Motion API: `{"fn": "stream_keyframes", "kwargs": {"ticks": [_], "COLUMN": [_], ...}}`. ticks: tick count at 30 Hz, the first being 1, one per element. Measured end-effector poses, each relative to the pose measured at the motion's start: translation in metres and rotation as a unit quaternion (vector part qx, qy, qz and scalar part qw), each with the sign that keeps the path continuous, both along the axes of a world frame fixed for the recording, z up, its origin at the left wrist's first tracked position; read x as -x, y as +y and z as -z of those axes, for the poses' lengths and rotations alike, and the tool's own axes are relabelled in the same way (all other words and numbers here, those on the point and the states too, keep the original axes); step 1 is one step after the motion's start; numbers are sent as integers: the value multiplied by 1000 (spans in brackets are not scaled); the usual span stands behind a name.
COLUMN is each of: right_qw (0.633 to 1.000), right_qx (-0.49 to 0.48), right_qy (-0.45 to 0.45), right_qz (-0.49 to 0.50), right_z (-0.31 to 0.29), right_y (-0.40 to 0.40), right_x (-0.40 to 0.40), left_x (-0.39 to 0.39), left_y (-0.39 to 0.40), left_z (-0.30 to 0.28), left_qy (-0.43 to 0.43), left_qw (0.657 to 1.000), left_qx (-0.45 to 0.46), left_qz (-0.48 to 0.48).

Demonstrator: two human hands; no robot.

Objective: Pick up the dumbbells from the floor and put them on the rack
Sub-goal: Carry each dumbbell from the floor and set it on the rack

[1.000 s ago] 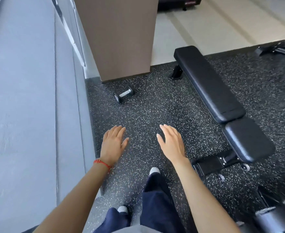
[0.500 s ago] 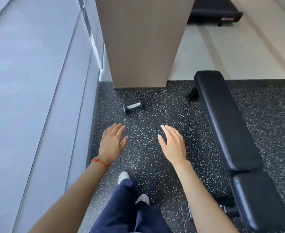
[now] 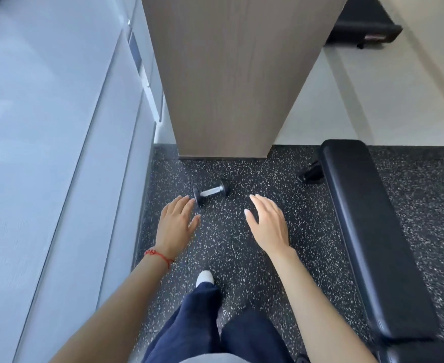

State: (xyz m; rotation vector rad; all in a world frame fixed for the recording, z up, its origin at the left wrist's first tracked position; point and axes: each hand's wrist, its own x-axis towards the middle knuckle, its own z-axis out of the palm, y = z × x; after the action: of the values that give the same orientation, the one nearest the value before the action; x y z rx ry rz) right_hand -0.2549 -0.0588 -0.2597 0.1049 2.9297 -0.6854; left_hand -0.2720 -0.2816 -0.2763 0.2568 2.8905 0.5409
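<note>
Rubber floor [image 3: 242, 231]: black, speckled; we saw one dumbbell [image 3: 210, 192] lying near the wooden pillar [image 3: 231, 74]
Left hand [image 3: 176, 226]: fingers straight, empty, just short of the dumbbell
Right hand [image 3: 268, 224]: relaxed, empty
Bench [image 3: 367, 231]: at our right

bright even daylight, soft shadows, wide-angle edge distortion, slight blur

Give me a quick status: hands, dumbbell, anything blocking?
Left hand and right hand open, holding nothing. Dumbbell on the floor ahead, by the pillar. Bench to the right, path clear.
</note>
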Motion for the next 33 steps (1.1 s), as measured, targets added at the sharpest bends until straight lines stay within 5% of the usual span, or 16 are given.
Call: {"fn": "stream_keyframes", "kwargs": {"ticks": [14,22,33], "right_qw": [997,989,987], "right_qx": [29,47,98], "right_qy": [-34,-71,-87], "right_qz": [-60,-125,-90], "right_z": [43,83,231], "right_y": [23,57,31], "right_x": [149,232,270], "left_x": [118,164,220], "left_y": [41,83,87], "left_z": [34,72,205], "left_qy": [-46,-76,-102], "left_qw": [995,972,935], "left_qx": [-19,-60,-148], "left_qz": [-82,-216,-306]}}
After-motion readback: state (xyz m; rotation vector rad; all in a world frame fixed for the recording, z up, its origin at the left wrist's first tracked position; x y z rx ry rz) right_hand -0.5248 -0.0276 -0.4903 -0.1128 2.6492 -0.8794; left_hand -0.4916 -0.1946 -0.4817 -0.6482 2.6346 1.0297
